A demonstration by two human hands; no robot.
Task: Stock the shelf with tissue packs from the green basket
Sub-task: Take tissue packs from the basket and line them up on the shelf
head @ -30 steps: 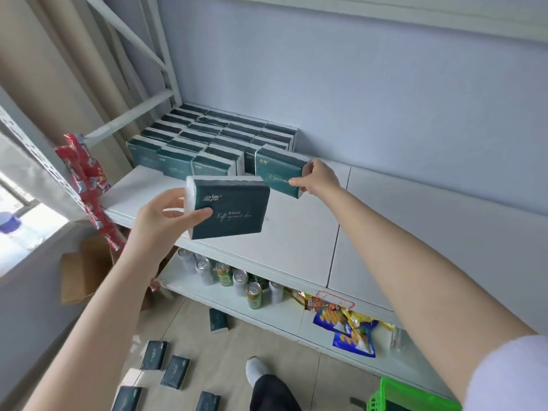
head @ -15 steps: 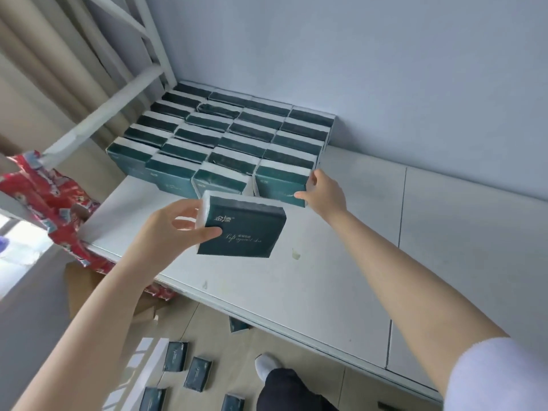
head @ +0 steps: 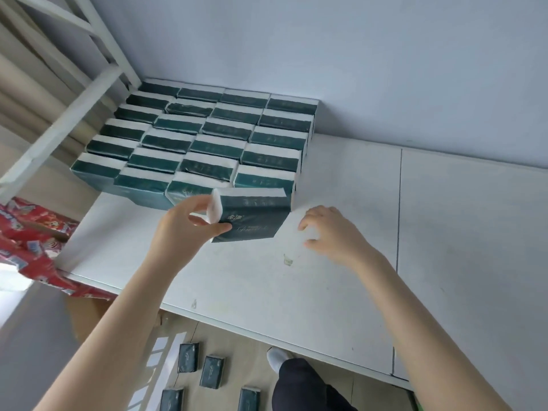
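Left hand [head: 189, 229]: thumb on the front face and fingers behind the white end of one dark green plastic-wrapped tissue pack [head: 252, 216], gripping it upright, tilted slightly, at the front of the stocked block, in front of the two right-hand columns. Right hand [head: 329, 232]: empty, fingers loosely curled and spread, hovering over the shelf just right of the held pack, not touching it. White flat shelf board [head: 341, 277]: bare across its right half, a seam running front to back. Stocked block of dark green tissue packs [head: 207, 137]: packs standing on edge in four columns, filling the shelf's back-left corner against the pale wall [head: 326, 54]. White metal shelf frame [head: 74, 114]: slanted bars at upper left. Red printed packaging [head: 32, 247]: hanging at the shelf's left edge. Loose dark green tissue packs on the floor [head: 212, 370]: several lying flat below the shelf, beside the person's dark trouser leg [head: 299, 387] and white shoe [head: 277, 355].
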